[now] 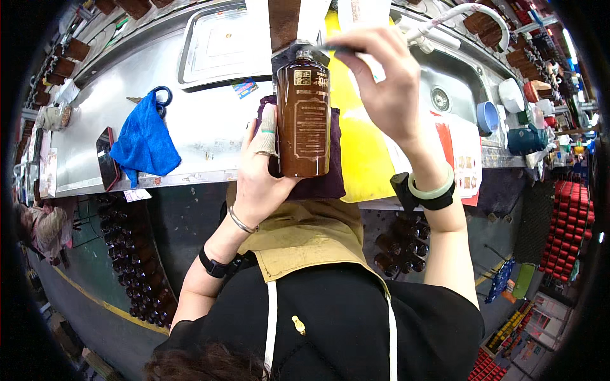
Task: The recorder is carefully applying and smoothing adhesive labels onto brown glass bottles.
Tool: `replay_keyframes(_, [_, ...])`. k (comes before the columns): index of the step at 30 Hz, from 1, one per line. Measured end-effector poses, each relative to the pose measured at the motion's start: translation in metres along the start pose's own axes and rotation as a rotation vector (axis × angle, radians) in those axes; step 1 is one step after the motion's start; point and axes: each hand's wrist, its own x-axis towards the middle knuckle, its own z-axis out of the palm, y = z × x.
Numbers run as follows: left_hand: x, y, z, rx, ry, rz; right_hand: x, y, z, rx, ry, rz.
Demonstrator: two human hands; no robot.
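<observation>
A brown glass bottle point(304, 120) with a printed front lies or leans on a dark purple cloth point(333, 180), its clear neck pointing away from me. My left hand point(265, 174) grips it along its left side, and a pale fabric sleeve covers one finger. Over the bottle's neck, my right hand point(387, 82) is closed in a pinch and smeared by motion. A thin dark piece point(340, 49) shows at its fingertips, too blurred to name.
A blue cloth point(146, 140), blue-handled scissors point(164, 96) and a phone point(107, 159) lie to the left on the steel counter point(210, 114). Yellow sheeting point(368, 159) spreads right of the bottle. Farther right are a sink point(440, 95) with a white faucet point(464, 9) and a blue bowl point(487, 117).
</observation>
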Motion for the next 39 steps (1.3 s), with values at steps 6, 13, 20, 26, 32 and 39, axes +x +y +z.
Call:
replay_keyframes(6, [-0.004, 0.002, 0.007, -0.203, 0.060, -0.126, -0.049, -0.056, 0.005, 0.334, -0.557, -0.148])
replay_keyframes(13, [-0.013, 0.000, 0.011, -0.166, 0.149, -0.136, -0.014, 0.026, 0.027, -0.188, 0.042, -0.208])
replay_keyframes(20, [-0.020, -0.021, 0.007, -0.086, -0.002, -0.082, -0.066, -0.035, 0.016, 0.466, -0.357, -0.190])
replay_keyframes(26, [-0.017, -0.005, -0.003, -0.021, 0.015, -0.063, -0.047, 0.003, 0.026, -0.086, -0.046, -0.212])
replay_keyframes(32, [-0.014, 0.006, -0.001, 0.038, 0.132, 0.002, -0.029, -0.015, 0.038, 0.216, -0.149, -0.030])
replay_keyframes(39, [-0.013, 0.000, 0.003, -0.037, 0.148, -0.020, -0.046, -0.034, 0.013, 0.170, -0.411, -0.336])
